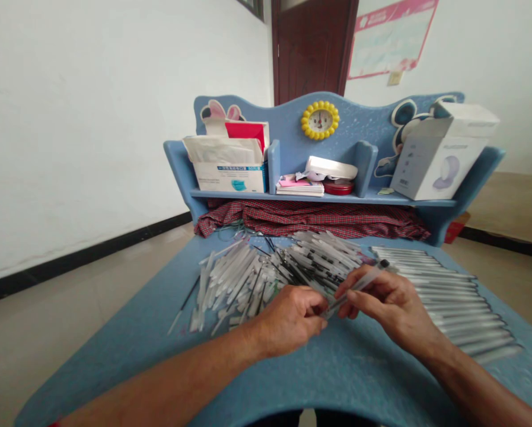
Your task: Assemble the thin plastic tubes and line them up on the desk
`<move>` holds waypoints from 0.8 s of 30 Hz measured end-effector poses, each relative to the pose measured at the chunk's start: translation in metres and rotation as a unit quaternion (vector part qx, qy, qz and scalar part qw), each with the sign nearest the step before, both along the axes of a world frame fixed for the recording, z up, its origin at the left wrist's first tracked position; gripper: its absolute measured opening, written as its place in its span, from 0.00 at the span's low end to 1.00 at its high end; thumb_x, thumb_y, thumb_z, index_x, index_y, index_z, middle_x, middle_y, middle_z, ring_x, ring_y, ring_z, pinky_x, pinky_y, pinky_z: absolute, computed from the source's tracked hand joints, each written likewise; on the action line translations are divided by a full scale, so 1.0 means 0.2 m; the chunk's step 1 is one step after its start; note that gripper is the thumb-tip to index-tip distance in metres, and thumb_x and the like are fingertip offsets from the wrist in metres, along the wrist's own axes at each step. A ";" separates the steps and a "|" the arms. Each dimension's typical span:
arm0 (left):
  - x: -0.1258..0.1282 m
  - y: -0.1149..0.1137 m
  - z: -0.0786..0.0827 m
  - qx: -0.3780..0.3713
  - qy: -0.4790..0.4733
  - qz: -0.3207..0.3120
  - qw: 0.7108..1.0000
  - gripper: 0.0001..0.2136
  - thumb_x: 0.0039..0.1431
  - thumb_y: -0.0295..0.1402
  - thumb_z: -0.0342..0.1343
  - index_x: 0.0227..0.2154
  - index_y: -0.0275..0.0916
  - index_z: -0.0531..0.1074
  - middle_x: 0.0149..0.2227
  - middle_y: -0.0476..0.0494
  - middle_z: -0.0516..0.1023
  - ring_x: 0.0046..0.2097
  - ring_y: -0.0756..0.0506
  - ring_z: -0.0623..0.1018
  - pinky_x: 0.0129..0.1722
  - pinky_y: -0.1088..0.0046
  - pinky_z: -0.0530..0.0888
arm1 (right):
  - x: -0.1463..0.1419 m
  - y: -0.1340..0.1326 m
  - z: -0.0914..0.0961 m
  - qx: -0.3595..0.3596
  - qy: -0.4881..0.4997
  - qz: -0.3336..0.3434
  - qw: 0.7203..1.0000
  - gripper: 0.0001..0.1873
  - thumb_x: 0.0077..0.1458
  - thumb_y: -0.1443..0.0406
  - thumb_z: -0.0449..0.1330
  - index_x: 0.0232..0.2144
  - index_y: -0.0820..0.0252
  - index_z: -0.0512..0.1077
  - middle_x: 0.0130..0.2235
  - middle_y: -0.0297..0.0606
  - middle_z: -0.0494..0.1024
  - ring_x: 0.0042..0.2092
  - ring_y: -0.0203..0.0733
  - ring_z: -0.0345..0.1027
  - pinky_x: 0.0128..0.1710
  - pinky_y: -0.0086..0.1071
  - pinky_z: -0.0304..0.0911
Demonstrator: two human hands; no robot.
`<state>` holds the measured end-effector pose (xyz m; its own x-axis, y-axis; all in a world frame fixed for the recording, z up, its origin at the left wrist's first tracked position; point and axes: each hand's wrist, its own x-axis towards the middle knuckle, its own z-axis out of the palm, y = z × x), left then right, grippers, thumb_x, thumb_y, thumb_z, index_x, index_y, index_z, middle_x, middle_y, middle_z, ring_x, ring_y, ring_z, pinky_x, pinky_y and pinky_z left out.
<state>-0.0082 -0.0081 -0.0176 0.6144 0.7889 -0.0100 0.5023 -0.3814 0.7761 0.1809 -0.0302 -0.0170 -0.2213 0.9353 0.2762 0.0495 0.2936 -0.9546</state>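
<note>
A translucent pen barrel with a black end plug [367, 279] slants up to the right between my hands. My right hand [388, 305] is closed round its middle, the dark tip jutting out above the fingers. At its lower end, my left hand [295, 317] is closed with thumb and forefinger pinched together; what lies inside that pinch is partly hidden. Just beyond my hands spreads a loose heap of clear pen parts [232, 279] mixed with dark refills [292, 267]. Right of my right hand, pens [456, 302] lie side by side in a long row.
The blue desk [159, 362] has a raised shelf at its back. On it stand a mask box [230, 175], stacked papers [299, 188], a red tin [338, 188] and a white carton [443, 154]. A checked cloth [310, 218] is bunched beneath. A yellow clock [319, 120] hangs above.
</note>
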 end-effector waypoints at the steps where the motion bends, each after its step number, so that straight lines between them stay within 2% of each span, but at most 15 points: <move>1: 0.01 0.00 -0.01 -0.010 -0.003 0.002 1.000 0.02 0.47 0.25 0.54 0.25 0.35 0.72 0.23 0.52 0.70 0.27 0.52 0.70 0.26 0.79 0.64 | 0.00 0.00 0.00 0.000 -0.008 0.002 1.000 0.08 0.51 0.61 0.60 0.28 0.61 0.72 0.25 0.38 0.77 0.26 0.38 0.71 0.26 0.31 0.66; 5: 0.02 -0.02 -0.02 -0.051 -0.017 0.016 0.998 0.03 0.46 0.23 0.53 0.24 0.35 0.70 0.21 0.53 0.70 0.25 0.52 0.70 0.24 0.79 0.63 | -0.01 -0.02 0.00 0.011 -0.042 0.009 0.999 0.09 0.51 0.60 0.59 0.28 0.61 0.72 0.26 0.37 0.76 0.27 0.38 0.70 0.26 0.31 0.66; 10: 0.03 -0.02 -0.03 -0.008 -0.016 -0.002 1.000 0.04 0.44 0.22 0.54 0.20 0.36 0.67 0.21 0.55 0.66 0.25 0.53 0.68 0.26 0.80 0.62 | -0.01 -0.03 -0.01 0.064 -0.141 0.012 0.988 0.09 0.54 0.62 0.56 0.28 0.60 0.72 0.24 0.34 0.73 0.26 0.35 0.67 0.25 0.28 0.62; 17: 0.03 -0.01 -0.05 -0.002 0.013 0.005 1.000 0.02 0.44 0.24 0.54 0.21 0.36 0.67 0.21 0.54 0.66 0.26 0.53 0.67 0.25 0.80 0.61 | -0.03 -0.02 -0.03 0.020 -0.167 0.021 0.986 0.07 0.54 0.64 0.55 0.26 0.60 0.70 0.21 0.29 0.65 0.21 0.30 0.58 0.19 0.24 0.55; 24: 0.03 -0.01 -0.06 0.055 0.018 -0.015 0.998 0.03 0.45 0.23 0.51 0.23 0.36 0.68 0.24 0.53 0.68 0.29 0.52 0.69 0.27 0.79 0.62 | -0.04 -0.03 -0.04 0.031 -0.195 0.049 0.979 0.08 0.55 0.67 0.52 0.27 0.60 0.68 0.20 0.29 0.64 0.21 0.30 0.58 0.20 0.24 0.55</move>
<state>-0.0029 -0.0093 -0.0299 0.6379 0.7682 0.0537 0.5160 -0.4782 0.7107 0.1726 -0.0364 -0.0252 -0.4087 0.8884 0.2090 0.3751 0.3723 -0.8489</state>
